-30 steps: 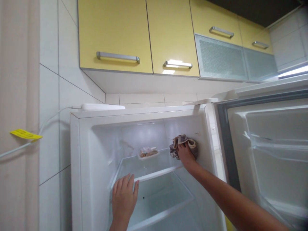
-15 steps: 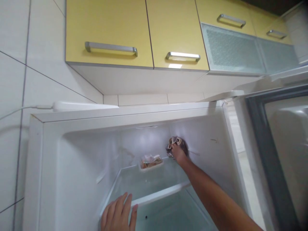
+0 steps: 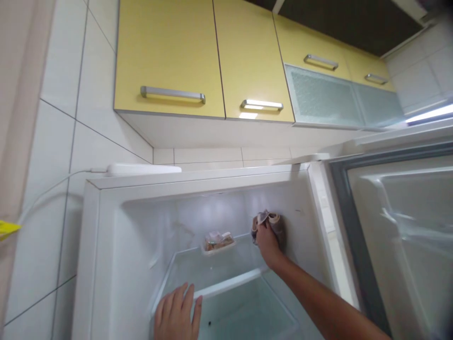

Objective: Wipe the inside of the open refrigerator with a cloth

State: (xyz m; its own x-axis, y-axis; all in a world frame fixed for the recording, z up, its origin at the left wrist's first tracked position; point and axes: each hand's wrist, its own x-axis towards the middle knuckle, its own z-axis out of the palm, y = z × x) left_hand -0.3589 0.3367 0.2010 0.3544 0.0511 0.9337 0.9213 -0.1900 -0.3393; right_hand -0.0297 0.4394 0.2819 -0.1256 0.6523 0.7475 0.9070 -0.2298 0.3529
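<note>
Inside an open refrigerator (image 3: 106, 264), my right hand (image 3: 268, 243) is closed on a bunched brownish-grey cloth (image 3: 278, 226). It presses the cloth against the inner right wall near the back corner. My left hand (image 3: 177, 312) is at the front left of the compartment, fingers stretched out and thumb apart, with nothing in it. It lies near the front edge of a glass shelf (image 3: 191, 269); whether it rests on anything cannot be seen. Toward the back of that shelf sits a small clear tray of food (image 3: 218, 243), left of the cloth.
The refrigerator door (image 3: 406, 226) stands open on the right. Yellow wall cabinets (image 3: 170, 56) with metal handles hang above. A white device (image 3: 141, 170) with a cable lies on the refrigerator's top. Below the shelf's white front strip (image 3: 230, 283) is another glass surface.
The cloth and my right hand have moved along the right wall, a little toward the front. My left hand stays in place. The camera view has tilted up and shifted.
</note>
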